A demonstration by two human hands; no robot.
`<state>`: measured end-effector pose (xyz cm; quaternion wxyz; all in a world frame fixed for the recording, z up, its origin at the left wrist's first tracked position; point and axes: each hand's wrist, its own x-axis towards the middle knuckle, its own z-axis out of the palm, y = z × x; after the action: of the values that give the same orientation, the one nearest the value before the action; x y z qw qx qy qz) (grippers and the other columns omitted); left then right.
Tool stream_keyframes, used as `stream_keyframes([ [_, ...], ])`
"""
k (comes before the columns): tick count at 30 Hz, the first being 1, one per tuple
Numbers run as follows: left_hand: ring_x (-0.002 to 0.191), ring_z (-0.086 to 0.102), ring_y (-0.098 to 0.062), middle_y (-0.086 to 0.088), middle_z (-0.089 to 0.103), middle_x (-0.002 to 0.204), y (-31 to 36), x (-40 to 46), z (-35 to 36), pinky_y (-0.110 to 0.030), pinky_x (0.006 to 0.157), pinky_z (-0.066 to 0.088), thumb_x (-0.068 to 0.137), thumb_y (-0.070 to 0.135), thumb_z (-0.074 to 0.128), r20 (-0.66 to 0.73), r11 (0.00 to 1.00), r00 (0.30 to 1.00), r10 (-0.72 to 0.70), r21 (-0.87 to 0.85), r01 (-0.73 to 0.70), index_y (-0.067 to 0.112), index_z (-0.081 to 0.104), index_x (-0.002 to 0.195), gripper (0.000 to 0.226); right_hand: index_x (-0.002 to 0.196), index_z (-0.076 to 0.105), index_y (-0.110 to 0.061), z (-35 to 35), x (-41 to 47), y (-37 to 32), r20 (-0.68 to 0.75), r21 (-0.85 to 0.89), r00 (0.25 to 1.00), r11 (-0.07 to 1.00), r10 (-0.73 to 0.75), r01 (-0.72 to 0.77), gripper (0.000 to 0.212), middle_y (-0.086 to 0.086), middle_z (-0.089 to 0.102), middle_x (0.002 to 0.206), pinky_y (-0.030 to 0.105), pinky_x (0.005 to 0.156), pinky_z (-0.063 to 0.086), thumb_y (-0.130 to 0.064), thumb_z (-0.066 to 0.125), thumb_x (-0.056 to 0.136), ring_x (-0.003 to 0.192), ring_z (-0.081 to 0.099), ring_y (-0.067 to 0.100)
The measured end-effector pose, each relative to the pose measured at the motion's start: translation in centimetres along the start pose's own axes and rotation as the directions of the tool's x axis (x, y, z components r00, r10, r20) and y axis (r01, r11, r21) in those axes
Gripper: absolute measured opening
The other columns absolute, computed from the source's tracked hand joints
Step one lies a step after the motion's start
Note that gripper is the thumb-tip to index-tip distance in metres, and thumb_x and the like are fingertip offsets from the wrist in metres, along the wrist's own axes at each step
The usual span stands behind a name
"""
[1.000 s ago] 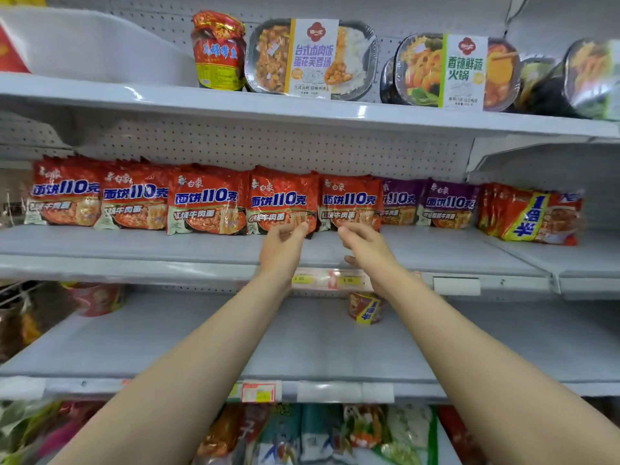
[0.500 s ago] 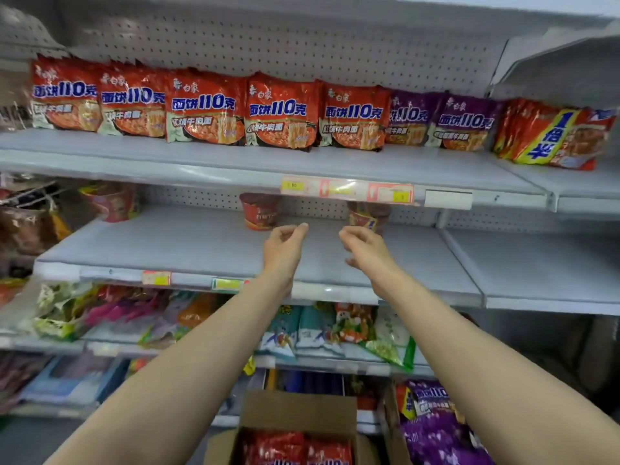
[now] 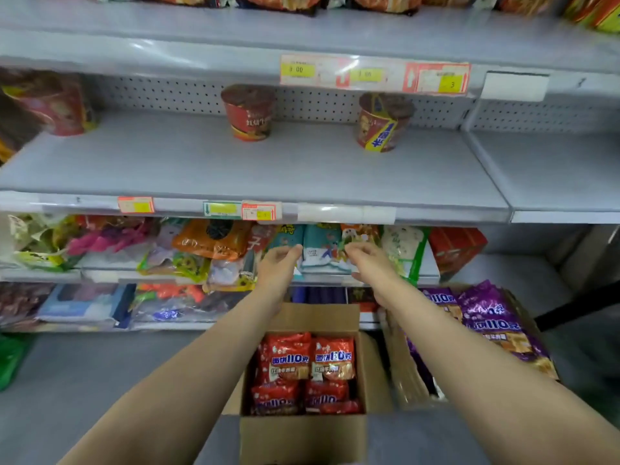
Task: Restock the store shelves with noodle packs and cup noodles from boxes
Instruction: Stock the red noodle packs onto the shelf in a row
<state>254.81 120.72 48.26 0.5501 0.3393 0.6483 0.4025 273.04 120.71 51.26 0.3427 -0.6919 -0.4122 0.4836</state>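
Note:
An open cardboard box (image 3: 302,437) on the floor holds several red noodle packs (image 3: 307,360). A second box (image 3: 402,374) to its right carries purple noodle packs (image 3: 486,317). Above, on the grey middle shelf (image 3: 235,169), stand three red cup noodles: one on the left (image 3: 50,102), one in the middle (image 3: 248,112), one to the right (image 3: 384,120). My left hand (image 3: 278,270) and my right hand (image 3: 369,263) hang in the air above the red-pack box, fingers loosely curled, holding nothing.
Red noodle packs line the top shelf (image 3: 278,1). Mixed snack bags (image 3: 201,246) crowd the lower shelves behind my hands. A neighbouring shelf bay (image 3: 553,169) on the right is bare. Price tags (image 3: 372,73) run along the shelf edges. Grey floor (image 3: 84,380) lies left of the box.
My view has tilted down from the upper shelves to the boxes on the floor. Both hands have come away from the red packs on the shelf and lowered, holding nothing.

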Motion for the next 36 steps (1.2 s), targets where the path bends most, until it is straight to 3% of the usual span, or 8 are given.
stream_keyframes([
  [6,0.104,0.063,-0.031,-0.018,0.065,0.113,-6.3,2.0,-2.3,-0.047,0.095,0.051,0.091,0.045,0.07,0.038,0.989,0.989,-0.142,0.043,0.14,0.018,0.066,0.106,0.031,0.103,0.065,-0.026,2.6,0.9,6.4,-0.035,0.024,0.983,0.984,0.18,-0.179,0.008,-0.002,0.066,0.112,0.045,0.106,0.048,-0.031,0.061,0.1,0.113,0.061,0.02],
  [10,0.111,0.063,-0.021,-0.002,0.066,0.118,-10.6,3.6,-2.8,-0.049,0.103,0.05,0.081,0.058,0.073,0.076,0.971,0.969,-0.234,0.07,0.229,0.026,0.066,0.107,0.041,0.103,0.068,-0.028,4.4,1.7,11.2,-0.043,0.054,0.95,0.95,0.309,-0.307,0.01,-0.002,0.067,0.112,0.045,0.106,0.048,-0.035,0.062,0.097,0.112,0.061,0.02],
  [16,0.114,0.061,-0.023,-0.003,0.065,0.121,-15.1,6.0,-1.8,-0.046,0.104,0.048,0.09,0.045,0.071,0.125,0.94,0.931,-0.342,0.047,0.339,0.031,0.06,0.1,0.02,0.089,0.071,-0.054,5.6,5.7,22.4,-0.05,0.033,0.913,0.915,0.404,-0.403,0.032,-0.011,0.076,0.102,0.046,0.093,0.057,-0.068,0.063,0.061,0.101,0.071,0.017],
  [20,0.112,0.064,-0.025,-0.006,0.067,0.121,-18.6,7.9,-1.3,-0.049,0.102,0.051,0.078,0.057,0.076,0.118,0.926,0.918,-0.378,0.048,0.375,0.029,0.062,0.102,0.039,0.085,0.072,-0.052,6.4,5.8,24.0,-0.041,0.051,0.891,0.891,0.452,-0.45,0.015,-0.008,0.078,0.09,0.045,0.084,0.06,-0.056,0.067,0.071,0.088,0.075,0.017],
  [22,0.112,0.065,-0.026,-0.007,0.069,0.12,-20.9,8.7,-1.2,-0.052,0.1,0.052,0.072,0.06,0.078,0.106,0.92,0.914,-0.391,0.059,0.387,0.026,0.066,0.108,0.051,0.092,0.073,-0.043,6.7,6.2,25.1,-0.043,0.049,0.871,0.872,0.489,-0.487,0.022,-0.005,0.078,0.093,0.043,0.082,0.06,-0.054,0.067,0.074,0.085,0.076,0.017],
  [26,0.107,0.067,-0.027,-0.004,0.067,0.118,-25.4,10.0,-1.3,-0.052,0.095,0.055,0.08,0.054,0.075,0.042,0.91,0.911,-0.41,0.092,0.405,0.026,0.064,0.111,0.043,0.099,0.068,-0.026,7.2,7.4,28.9,-0.044,0.037,0.827,0.828,0.56,-0.559,0.012,-0.001,0.076,0.093,0.034,0.074,0.053,-0.036,0.061,0.097,0.086,0.071,0.018],
  [29,0.102,0.069,-0.029,-0.004,0.069,0.115,-29.2,11.0,-1.7,-0.053,0.092,0.056,0.067,0.069,0.072,0.02,0.889,0.896,-0.444,0.136,0.437,0.027,0.062,0.117,0.066,0.1,0.069,-0.024,7.8,8.8,33.5,-0.049,0.005,0.807,0.808,0.589,-0.589,0.014,0.001,0.074,0.104,0.039,0.086,0.054,-0.035,0.062,0.095,0.093,0.067,0.018],
  [36,0.099,0.07,-0.029,-0.006,0.067,0.117,-39.0,15.2,-1.7,-0.053,0.089,0.057,0.088,0.048,0.071,-0.042,0.865,0.88,-0.473,0.167,0.473,0.022,0.055,0.131,0.052,0.111,0.063,-0.027,9.8,12.8,43.3,-0.044,-0.036,0.761,0.76,0.647,-0.648,0.023,0.0,0.068,0.109,0.049,0.103,0.049,-0.044,0.059,0.097,0.105,0.064,0.024],
])
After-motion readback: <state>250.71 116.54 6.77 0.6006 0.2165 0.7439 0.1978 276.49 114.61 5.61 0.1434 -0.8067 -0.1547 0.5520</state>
